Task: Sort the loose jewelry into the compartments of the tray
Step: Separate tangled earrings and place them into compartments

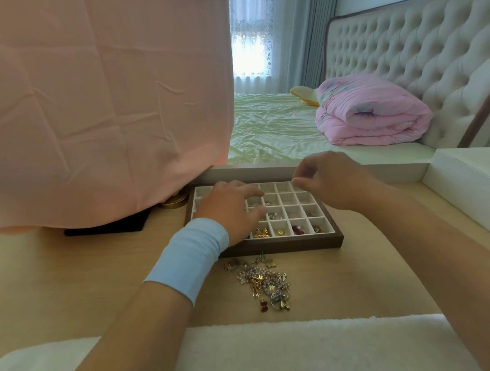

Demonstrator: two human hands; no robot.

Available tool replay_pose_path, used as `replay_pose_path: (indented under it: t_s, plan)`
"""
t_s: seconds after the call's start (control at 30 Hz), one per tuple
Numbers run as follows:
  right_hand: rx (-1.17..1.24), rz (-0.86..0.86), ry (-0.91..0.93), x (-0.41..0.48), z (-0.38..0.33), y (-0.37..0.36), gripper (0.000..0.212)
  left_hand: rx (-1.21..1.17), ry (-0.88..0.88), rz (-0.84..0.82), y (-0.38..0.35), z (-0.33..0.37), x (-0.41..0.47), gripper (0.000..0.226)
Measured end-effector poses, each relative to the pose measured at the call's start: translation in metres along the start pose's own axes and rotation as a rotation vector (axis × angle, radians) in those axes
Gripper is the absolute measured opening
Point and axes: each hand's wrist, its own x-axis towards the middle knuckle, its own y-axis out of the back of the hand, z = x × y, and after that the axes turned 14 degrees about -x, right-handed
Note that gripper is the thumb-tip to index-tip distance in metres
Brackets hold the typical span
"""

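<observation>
A brown-framed tray [285, 245] with white square compartments lies on the wooden desk; several near compartments hold gold and red pieces. My left hand [229, 209], a blue band on its wrist, rests flat over the tray's left half with fingers extended across the cells. Above the tray's far right corner, my right hand [331, 181] has fingertips drawn together as if pinching something tiny; the item itself is too small to make out. A pile of loose jewelry [263, 282] with pearls, gold charms and a red piece lies in front of the tray.
A pink cloth [95, 104] drapes over something at the left, with a gold tin [175, 202] and a black pad [107, 228] under its edge. A white box [474, 190] stands at the right. White fluffy fabric [284, 358] lies along the near edge. A bed is behind.
</observation>
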Motion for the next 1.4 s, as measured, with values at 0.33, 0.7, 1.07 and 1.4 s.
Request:
replay_pose_path:
  t_s: [0.33,0.7,1.07,1.4]
  plan:
    - [-0.340,-0.228,0.091,0.030,-0.011,-0.022,0.010,0.139,0.030,-0.161,-0.004,-0.020,0.003,0.064]
    - [-0.392,-0.117,0.104,0.030,-0.011,-0.030,0.008,0.165,0.038,-0.169,-0.004,-0.017,0.004,0.066]
    - [-0.157,-0.219,0.220,-0.039,-0.044,0.024,0.010,0.084,0.014,-0.118,0.014,0.000,0.000,0.040]
    - [-0.302,-0.238,0.382,-0.063,-0.066,-0.001,0.017,0.016,0.019,-0.323,0.028,0.029,-0.011,0.011]
